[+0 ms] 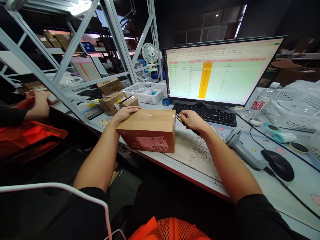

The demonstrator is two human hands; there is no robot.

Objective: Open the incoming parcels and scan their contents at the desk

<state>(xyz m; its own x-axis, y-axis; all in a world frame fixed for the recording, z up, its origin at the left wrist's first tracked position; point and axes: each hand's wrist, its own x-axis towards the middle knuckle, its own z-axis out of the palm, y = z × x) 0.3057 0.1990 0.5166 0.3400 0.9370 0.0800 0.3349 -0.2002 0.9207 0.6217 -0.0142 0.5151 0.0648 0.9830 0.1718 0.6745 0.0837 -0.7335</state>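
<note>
A taped cardboard box (147,125) stands at the front edge of the desk, a printed label on the side facing me. My left hand (125,113) lies over its far left top corner, fingers stretched flat along the edge. Closed around a box cutter (187,124) with a dark and yellow handle, my right hand (192,119) is at the box's right end. The cutter's tip meets the upper right edge by the tape; whether it has pierced the tape cannot be seen.
Behind the box are smaller cartons (112,101) and a white basket (145,92). A monitor (222,71) and keyboard (207,113) stand beyond my right hand. A barcode scanner (246,151) and mouse (278,165) lie to the right. Another person's hand (41,103) shows at far left.
</note>
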